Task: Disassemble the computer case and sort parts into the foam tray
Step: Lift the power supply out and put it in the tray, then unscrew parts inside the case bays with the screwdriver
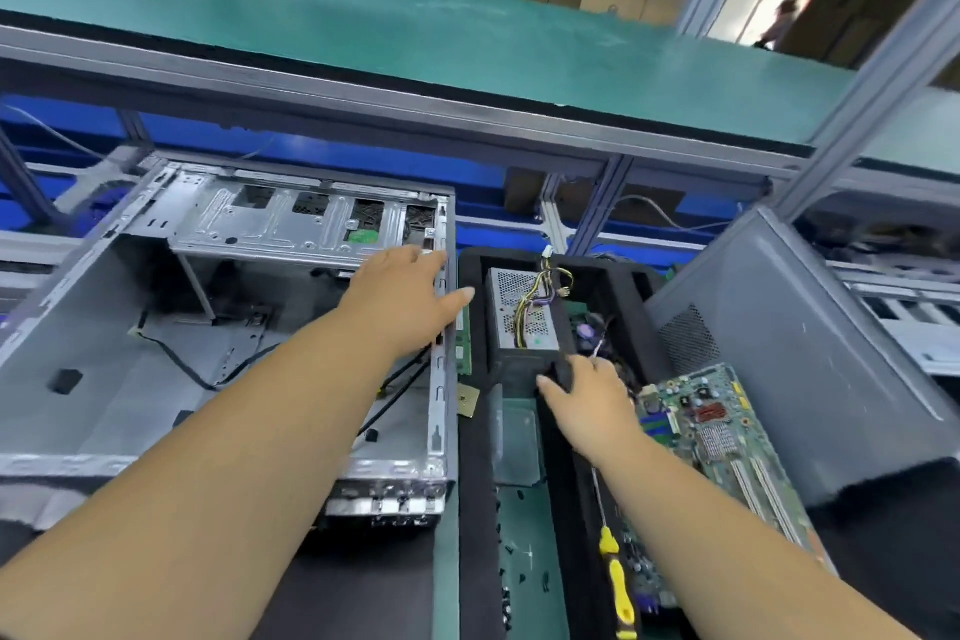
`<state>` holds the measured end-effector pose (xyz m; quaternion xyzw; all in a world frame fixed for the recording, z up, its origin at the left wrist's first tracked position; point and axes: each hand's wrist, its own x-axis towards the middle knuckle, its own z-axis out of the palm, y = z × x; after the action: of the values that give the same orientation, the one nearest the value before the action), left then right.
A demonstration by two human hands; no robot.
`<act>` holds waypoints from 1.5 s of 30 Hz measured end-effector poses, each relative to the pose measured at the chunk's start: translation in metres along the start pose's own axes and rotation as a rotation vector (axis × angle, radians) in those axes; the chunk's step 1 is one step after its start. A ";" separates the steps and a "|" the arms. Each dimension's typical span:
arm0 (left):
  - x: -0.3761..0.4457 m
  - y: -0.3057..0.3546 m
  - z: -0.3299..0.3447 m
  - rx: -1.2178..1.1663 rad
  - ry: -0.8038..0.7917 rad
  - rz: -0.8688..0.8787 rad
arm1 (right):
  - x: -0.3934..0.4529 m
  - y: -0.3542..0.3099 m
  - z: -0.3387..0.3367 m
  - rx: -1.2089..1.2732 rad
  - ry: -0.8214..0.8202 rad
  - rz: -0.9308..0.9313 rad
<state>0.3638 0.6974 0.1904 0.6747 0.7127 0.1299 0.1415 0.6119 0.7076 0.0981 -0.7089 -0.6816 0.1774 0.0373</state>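
The left hand [402, 299] lies flat and spread, palm down, over the right wall of the case [218, 327], fingers pointing toward 1 o'clock; it grips nothing and seems to be steadying or reaching across the rim. The right hand [587, 398] is loosely curled on the foam divider of the tray [475, 483], its fingertips touching the black foam just at the 6 o'clock end of the power supply [522, 309]. Whether it pinches anything small I cannot tell; nothing shows clearly in it.

Outward from the hands, the work looks well advanced. The case sits at 9 o'clock on the counter, open and mostly gutted: bare floor, a few loose black cables [208, 369], and the drive cage [291, 224] still fixed at its far end. The tray, just right of the case, already holds the power supply with its yellow wiring at 12 o'clock, a green memory stick [464, 343] along its left edge, a chip [467, 400] below that, and small black screws [519, 566] in the near compartment. A motherboard [722, 442] lies at 3 o'clock of the right hand, with a yellow screwdriver [618, 582] at 5 o'clock. A grey side panel [810, 359] leans beyond the board.

What is left, by my judgement: the drive cage, the cables, and whatever sits under the cage.
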 end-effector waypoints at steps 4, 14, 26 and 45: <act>-0.035 -0.007 -0.027 -0.100 -0.090 0.057 | -0.047 0.021 0.009 -0.026 0.045 0.132; -0.138 -0.131 -0.065 -0.098 -0.011 -0.099 | -0.100 -0.095 -0.011 0.474 0.170 -0.115; -0.181 -0.195 -0.055 0.303 -0.012 -0.066 | -0.139 -0.162 -0.002 0.218 -0.087 -0.093; -0.202 -0.233 -0.071 0.066 0.171 0.006 | -0.213 -0.192 0.026 0.198 -0.067 0.033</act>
<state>0.1318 0.4826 0.1744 0.6677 0.7239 0.1636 0.0574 0.4194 0.5069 0.1735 -0.7065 -0.6498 0.2683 0.0814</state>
